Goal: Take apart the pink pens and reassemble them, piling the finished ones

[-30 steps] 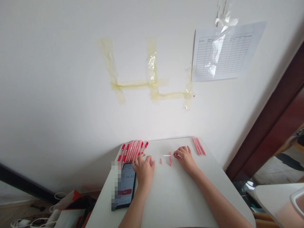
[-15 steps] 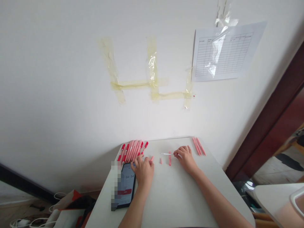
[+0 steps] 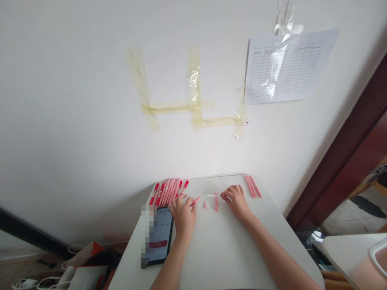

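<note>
Between the thumb and finger of my left hand (image 3: 183, 215) is a pink pen part (image 3: 196, 200), its free end pointing up and to the right. My right hand (image 3: 236, 202) pinches one end of a thin white pen refill (image 3: 212, 195), whose tip points left towards my other hand. Beneath the refill, a pink pen barrel (image 3: 216, 204) lies on the table. A short pink pen piece (image 3: 204, 204) rests to the barrel's left. The two hands are apart.
Pink pens, several with red ends, form a row (image 3: 169, 191) at the back left. Three pink pens (image 3: 253, 186) lie at the back right. A phone (image 3: 161, 235) showing a timer is beside my left forearm. The white table (image 3: 223, 253) meets the wall.
The pink part in my left hand has turned and now sticks out further to the right. My left fingers have drawn in slightly. The right hand and its refill have hardly moved.
</note>
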The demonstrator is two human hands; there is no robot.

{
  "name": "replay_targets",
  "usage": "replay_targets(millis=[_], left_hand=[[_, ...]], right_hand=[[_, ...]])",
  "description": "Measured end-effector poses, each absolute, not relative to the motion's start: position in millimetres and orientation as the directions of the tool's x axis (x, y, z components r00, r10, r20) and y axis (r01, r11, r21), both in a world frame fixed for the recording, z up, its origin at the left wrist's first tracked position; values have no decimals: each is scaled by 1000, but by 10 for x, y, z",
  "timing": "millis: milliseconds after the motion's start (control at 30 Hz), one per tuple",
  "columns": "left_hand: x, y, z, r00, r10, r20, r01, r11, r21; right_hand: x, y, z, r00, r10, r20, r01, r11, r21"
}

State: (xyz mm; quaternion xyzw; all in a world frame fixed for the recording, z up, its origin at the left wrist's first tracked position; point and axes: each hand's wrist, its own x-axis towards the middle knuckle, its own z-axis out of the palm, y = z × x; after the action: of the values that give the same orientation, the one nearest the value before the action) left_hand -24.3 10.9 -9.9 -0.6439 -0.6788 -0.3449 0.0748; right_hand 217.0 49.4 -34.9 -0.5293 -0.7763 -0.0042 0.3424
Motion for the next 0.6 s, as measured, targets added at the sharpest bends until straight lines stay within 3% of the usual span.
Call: replay_targets(millis=[600], left_hand=[[-244,89,-56,-132,826,548,926,-94,366]], right_hand=[[2159,493,-351,-237,786,571,811,484,-330]])
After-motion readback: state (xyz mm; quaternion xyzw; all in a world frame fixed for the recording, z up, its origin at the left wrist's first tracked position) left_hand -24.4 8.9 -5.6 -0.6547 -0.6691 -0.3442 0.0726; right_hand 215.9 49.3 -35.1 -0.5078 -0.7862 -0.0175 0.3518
